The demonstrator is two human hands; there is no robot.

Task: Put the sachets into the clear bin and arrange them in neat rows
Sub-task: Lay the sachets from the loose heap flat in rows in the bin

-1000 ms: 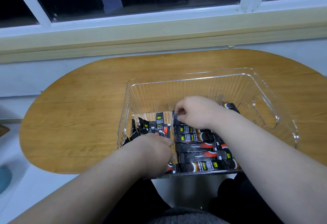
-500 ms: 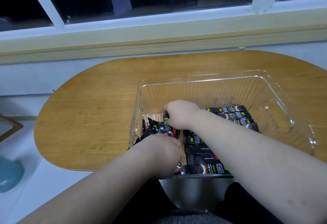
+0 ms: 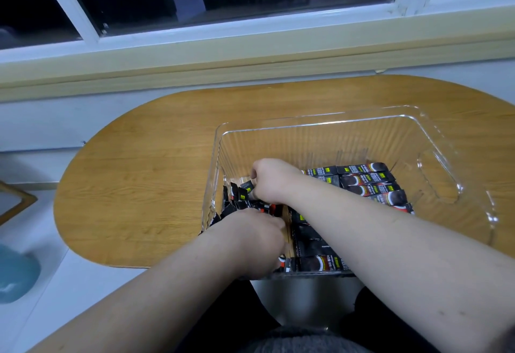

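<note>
Sachets [image 3: 365,182] rowed right — left hand [image 3: 259,241], right hand [image 3: 271,182] crowd bin [image 3: 320,121] left wall.

The clear bin [image 3: 320,120] stands upright, with ribbed see-through walls and a handle cutout in its right side. Inside, black sachets [image 3: 365,182] with red and white print lie flat in rows, while loose sachets [image 3: 239,198] stand jumbled by the left wall.

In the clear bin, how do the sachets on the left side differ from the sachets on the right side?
Left sachets stand on end and lean; right sachets lie flat. Left sachets are jumbled; right sachets form neat rows. The right hand pinches a left sachet; no hand touches right sachets. Both are black and inside the bin.
</note>
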